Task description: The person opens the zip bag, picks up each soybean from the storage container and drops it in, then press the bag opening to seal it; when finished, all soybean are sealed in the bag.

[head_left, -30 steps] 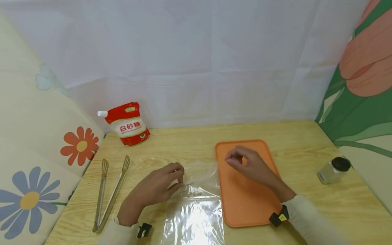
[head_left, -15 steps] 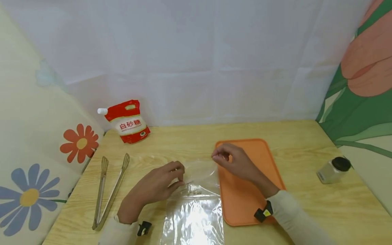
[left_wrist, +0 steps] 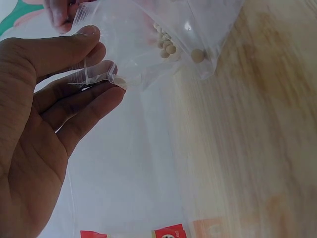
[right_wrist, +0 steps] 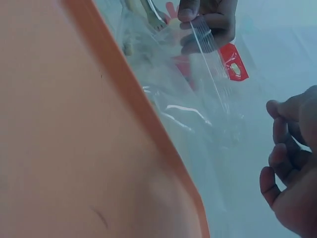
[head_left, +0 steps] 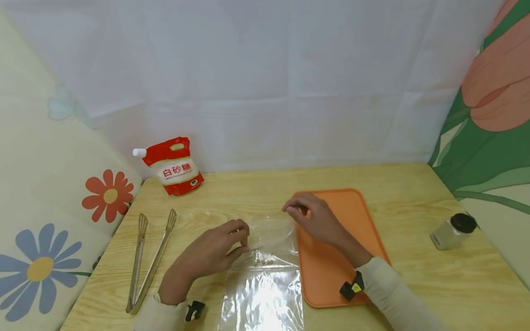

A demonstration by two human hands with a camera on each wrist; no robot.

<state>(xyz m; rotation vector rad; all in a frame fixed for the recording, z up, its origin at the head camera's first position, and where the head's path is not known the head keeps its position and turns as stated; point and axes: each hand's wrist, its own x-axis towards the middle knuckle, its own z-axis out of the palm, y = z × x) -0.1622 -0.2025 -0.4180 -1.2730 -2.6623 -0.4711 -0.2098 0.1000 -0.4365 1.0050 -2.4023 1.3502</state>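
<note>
A clear zip bag (head_left: 262, 299) lies on the table, its zip edge raised. My left hand (head_left: 211, 250) pinches the bag's zip edge between thumb and fingers. Several small pale round balls (left_wrist: 167, 45) show through the plastic in the left wrist view. My right hand (head_left: 316, 218) hovers over the left edge of an orange tray (head_left: 331, 276), close to the bag's top right corner. In the right wrist view its thumb and index fingertips meet and the other fingers curl. Nothing shows between them, and the bag's edge is apart from them.
Metal tongs (head_left: 150, 266) lie at the left. A red and white sugar pouch (head_left: 177, 170) with a white cap stands at the back left. On the right is a small clear jar (head_left: 447, 234) with a black lid. Fabric walls surround the wooden table (head_left: 244, 193).
My right hand has moved left from above the tray's middle to its left edge, towards the bag. My left hand keeps its hold on the bag in the same place.
</note>
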